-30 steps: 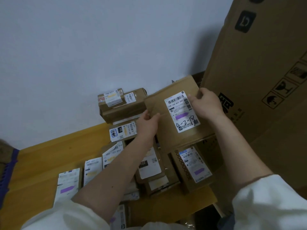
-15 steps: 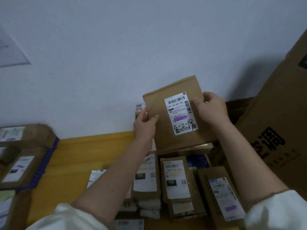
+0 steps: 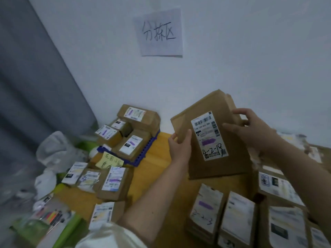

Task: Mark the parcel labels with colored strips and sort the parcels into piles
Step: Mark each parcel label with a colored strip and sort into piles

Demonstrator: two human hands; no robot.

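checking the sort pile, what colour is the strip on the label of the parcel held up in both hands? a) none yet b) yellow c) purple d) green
c: the held parcel shows a purple strip across its label, just above the handwritten 4-2-18.

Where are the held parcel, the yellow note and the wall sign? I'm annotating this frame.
held parcel (image 3: 211,133): head view, on its white label, which bears a purple strip.
yellow note (image 3: 109,162): head view, middle of the handwritten sheet by the blue tray.
wall sign (image 3: 159,32): head view, on the handwritten characters.
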